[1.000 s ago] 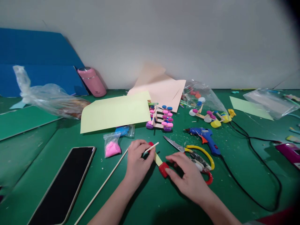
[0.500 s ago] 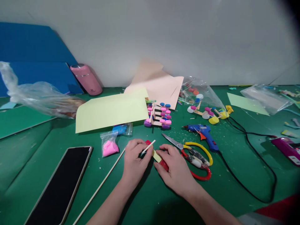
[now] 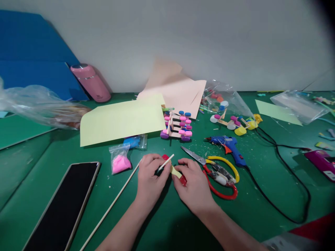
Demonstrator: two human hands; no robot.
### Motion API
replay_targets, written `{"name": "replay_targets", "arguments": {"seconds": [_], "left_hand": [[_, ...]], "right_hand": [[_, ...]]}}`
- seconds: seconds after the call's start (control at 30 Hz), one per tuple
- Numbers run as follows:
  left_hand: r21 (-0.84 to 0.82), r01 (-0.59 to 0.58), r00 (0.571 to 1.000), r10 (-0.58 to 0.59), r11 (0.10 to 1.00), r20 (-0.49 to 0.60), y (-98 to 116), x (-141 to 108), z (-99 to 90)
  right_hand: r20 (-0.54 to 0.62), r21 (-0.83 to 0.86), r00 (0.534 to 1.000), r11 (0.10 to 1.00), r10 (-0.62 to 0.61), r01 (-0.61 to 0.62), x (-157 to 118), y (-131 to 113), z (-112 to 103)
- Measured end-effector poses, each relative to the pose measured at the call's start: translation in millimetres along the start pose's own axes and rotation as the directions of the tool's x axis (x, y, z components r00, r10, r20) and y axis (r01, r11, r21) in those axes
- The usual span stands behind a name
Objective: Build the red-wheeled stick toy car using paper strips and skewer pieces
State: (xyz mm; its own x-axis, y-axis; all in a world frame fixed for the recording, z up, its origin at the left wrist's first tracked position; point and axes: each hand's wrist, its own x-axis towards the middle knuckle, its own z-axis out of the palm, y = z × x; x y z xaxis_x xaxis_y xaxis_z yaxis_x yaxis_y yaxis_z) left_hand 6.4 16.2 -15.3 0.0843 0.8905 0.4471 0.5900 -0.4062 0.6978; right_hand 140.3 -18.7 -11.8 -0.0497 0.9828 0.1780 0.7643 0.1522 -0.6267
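My left hand (image 3: 151,177) is closed in a pinch on a thin wooden stick (image 3: 165,162), whose pale tip pokes out past the fingertips. A long wooden stick (image 3: 112,204) runs from behind that hand down to the lower left; whether the two are one piece is hidden. The fingers of my right hand (image 3: 194,184) are closed on a small strip of yellow paper (image 3: 175,171). Under the strip shows a red object (image 3: 183,180), partly covered by both hands, its kind unclear. Scissors (image 3: 195,155) with yellow and red handles lie just right of my right hand.
A blue glue gun (image 3: 227,142) with a black cord lies at right. Beyond my hands stand small stick-and-clay models (image 3: 180,130). Pale yellow paper (image 3: 123,120), a bag of pink clay (image 3: 120,164), a phone (image 3: 62,205) and a pink bottle (image 3: 92,83) are at left.
The view has shifted slightly. My right fingers have curled a little differently around the yellow paper strip; my left hand keeps its pinch on the stick.
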Motion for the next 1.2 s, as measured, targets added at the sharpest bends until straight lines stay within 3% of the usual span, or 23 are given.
{"name": "replay_targets", "arguments": {"seconds": [1.2], "left_hand": [[0.005, -0.005, 1.0, 0.005, 1.0, 0.017, -1.2, -0.1, -1.5]], "right_hand": [[-0.023, -0.023, 0.996, 0.996, 0.088, -0.089, 1.1, -2.3, 6.2]]}}
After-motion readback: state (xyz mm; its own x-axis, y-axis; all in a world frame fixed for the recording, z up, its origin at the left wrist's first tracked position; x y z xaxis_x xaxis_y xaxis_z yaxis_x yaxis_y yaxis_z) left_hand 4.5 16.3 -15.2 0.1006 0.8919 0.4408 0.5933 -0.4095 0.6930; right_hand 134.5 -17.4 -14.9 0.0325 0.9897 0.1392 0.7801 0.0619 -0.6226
